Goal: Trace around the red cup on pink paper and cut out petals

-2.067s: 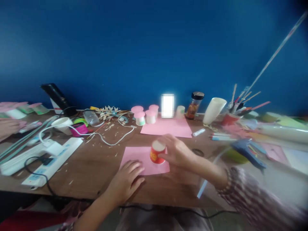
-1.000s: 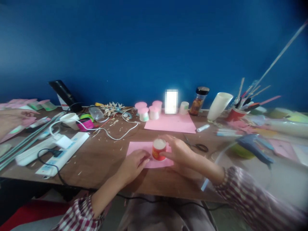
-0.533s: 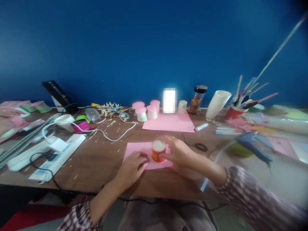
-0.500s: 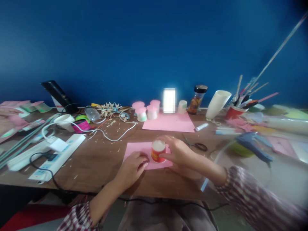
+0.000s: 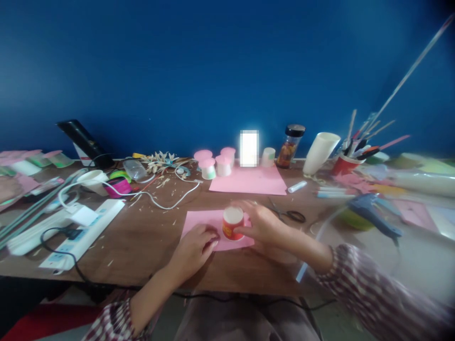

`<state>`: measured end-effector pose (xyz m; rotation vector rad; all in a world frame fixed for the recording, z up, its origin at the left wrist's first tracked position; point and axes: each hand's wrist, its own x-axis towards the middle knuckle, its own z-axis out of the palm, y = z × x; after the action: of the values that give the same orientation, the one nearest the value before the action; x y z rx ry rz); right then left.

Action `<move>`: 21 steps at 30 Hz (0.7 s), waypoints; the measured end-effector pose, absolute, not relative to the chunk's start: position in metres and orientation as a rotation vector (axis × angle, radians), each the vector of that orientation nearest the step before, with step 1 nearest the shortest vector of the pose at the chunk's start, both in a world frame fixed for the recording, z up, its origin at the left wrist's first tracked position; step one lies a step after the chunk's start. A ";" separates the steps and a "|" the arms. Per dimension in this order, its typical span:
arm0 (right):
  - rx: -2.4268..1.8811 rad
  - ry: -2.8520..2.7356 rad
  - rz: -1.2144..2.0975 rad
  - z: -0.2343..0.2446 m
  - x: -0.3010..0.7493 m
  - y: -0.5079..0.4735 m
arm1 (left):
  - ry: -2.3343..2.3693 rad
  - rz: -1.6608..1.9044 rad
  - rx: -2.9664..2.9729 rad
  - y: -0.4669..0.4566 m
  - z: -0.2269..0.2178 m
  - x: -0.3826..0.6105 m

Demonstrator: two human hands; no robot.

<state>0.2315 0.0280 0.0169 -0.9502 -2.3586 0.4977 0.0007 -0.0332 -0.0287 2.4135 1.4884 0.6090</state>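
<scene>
A small red paper cup (image 5: pixel 232 223) stands upside down on a pink paper sheet (image 5: pixel 199 221) near the table's front edge. My right hand (image 5: pixel 261 225) grips the cup's right side with curled fingers. My left hand (image 5: pixel 195 246) rests on the sheet's left front part, fingers bent and pressed down beside the cup. I cannot make out whether it pinches anything. Both sleeves are checked.
A second pink sheet (image 5: pixel 249 183), pink-topped cups (image 5: pixel 213 166), a jar (image 5: pixel 290 147), scissors (image 5: pixel 289 215), a blue glue gun (image 5: pixel 373 213) and a cup of brushes (image 5: pixel 346 161) lie behind and right. A white power strip (image 5: pixel 81 232) with cables lies left. Another person's hand (image 5: pixel 9 189) shows at far left.
My left hand has slid from lying flat on the sheet up to the cup's left side, with fingers bent. My right hand has kept its hold on the cup.
</scene>
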 end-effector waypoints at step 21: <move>-1.033 -2.135 0.712 0.040 0.242 0.030 | 1.519 0.534 2.456 -0.038 -0.019 0.002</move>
<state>0.2422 0.0305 0.0400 -1.0327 -2.1345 0.7121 0.0024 -0.0382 -0.0188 2.4561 1.5191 0.5343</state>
